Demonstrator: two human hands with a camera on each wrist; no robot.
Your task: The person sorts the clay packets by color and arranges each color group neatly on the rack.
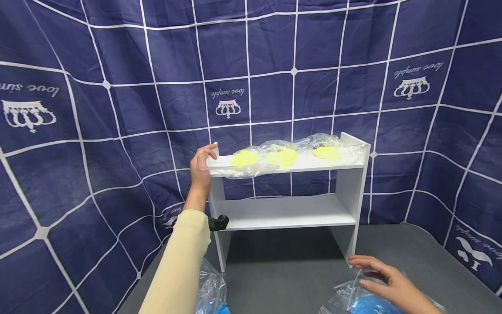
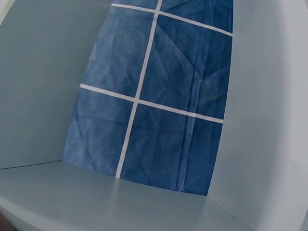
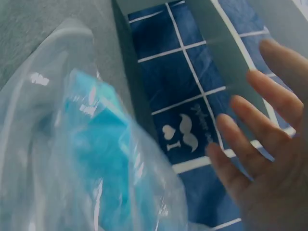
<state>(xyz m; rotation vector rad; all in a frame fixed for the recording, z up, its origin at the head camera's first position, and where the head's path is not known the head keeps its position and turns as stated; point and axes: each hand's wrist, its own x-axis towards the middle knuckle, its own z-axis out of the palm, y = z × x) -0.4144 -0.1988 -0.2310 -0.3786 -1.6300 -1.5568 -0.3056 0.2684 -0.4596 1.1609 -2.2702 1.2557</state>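
We find the left hand (image 1: 201,168) at the upper left corner of the white shelf (image 1: 290,213), fingers bent; whether they grip the shelf or merely touch it, we cannot tell. We observe the right hand (image 1: 386,279) before the shelf's right side, fingers loosely spread, near a clear bag with blue contents (image 1: 372,304). We note three yellow items (image 1: 283,157) in clear plastic (image 1: 237,173) along the shelf's top, and a second bag (image 1: 211,285) before its left side.
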